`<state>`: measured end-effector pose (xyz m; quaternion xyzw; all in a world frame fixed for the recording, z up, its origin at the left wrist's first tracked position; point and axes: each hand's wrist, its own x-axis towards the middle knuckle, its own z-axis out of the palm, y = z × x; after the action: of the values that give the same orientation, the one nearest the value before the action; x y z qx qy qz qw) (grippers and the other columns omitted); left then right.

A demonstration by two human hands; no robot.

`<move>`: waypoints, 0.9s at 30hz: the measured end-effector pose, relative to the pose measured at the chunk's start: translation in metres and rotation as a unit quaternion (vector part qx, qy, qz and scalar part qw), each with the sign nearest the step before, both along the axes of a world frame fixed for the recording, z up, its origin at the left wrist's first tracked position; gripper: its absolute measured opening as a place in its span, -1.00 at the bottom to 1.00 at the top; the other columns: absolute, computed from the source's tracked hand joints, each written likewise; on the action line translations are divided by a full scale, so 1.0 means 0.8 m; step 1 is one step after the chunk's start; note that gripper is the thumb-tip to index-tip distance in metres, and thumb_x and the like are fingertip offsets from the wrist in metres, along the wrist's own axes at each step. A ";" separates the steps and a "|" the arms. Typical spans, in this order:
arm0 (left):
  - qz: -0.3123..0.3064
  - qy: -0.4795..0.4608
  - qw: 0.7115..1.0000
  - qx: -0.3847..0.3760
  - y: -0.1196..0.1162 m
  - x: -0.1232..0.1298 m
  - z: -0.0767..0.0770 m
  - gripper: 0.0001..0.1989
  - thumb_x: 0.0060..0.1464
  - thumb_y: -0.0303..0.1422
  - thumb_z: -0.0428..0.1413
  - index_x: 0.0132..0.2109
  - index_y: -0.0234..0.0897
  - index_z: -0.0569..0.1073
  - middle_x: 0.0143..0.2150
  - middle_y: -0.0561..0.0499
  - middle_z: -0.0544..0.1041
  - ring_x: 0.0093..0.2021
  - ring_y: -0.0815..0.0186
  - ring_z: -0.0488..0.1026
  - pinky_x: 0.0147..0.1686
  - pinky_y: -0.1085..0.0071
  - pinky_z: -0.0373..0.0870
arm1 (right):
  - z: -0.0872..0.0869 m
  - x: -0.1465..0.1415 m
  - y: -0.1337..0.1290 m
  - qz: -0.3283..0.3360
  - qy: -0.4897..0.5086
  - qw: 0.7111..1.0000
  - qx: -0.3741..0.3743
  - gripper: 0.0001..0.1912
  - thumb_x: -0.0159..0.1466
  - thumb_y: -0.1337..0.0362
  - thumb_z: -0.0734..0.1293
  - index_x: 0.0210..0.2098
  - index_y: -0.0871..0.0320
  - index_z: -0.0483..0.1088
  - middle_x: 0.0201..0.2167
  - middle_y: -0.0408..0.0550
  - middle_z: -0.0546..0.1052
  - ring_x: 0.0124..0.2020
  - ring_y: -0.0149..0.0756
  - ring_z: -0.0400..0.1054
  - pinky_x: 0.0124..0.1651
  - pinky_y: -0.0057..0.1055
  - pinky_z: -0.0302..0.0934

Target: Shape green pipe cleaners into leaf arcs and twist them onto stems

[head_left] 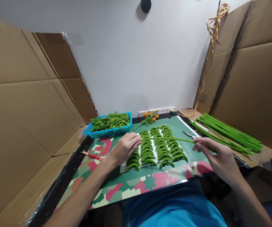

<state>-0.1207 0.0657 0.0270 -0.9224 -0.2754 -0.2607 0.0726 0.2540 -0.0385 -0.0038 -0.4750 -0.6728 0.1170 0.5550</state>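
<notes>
A fuzzy green stem (169,138) is being held roughly level above rows of curved green pieces (148,148) on the bench (68,170). It is being gripped by the curled left hand (125,145) and being pinched by the right hand (217,153). A single stem seems to be being readied; a light, steady hold appears to be being called for next, with the rows being left undisturbed.
</notes>
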 end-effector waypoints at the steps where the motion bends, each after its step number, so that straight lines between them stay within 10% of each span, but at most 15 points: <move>1: 0.001 0.001 1.000 0.002 0.000 0.000 0.000 -0.72 0.51 -0.32 -0.09 -0.03 -0.22 0.52 -0.14 -0.10 0.60 -0.16 0.20 0.49 -0.13 0.24 0.36 | -0.002 -0.001 0.001 -0.003 -0.002 1.000 -0.004 -0.73 0.47 0.06 0.35 -0.07 0.10 0.59 -0.36 -0.07 0.68 -0.33 -0.21 0.62 -0.19 -0.38 0.49; 27: 0.008 -0.049 0.997 0.063 0.004 -0.004 0.001 -0.78 0.47 -0.42 0.01 0.14 -0.27 0.49 -0.17 -0.04 0.68 -0.31 0.28 0.49 -0.20 0.31 0.37 | -0.014 0.002 0.008 -0.007 -0.120 0.993 -0.020 -0.82 0.46 0.12 0.38 -0.20 0.03 0.58 -0.21 -0.07 0.66 -0.17 -0.14 0.52 -0.04 -0.23 0.28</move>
<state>-0.1237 0.0689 0.0280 -0.8999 -0.2693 -0.3217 0.1189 0.2554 -0.0320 -0.0151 -0.5010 -0.7291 0.0685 0.4612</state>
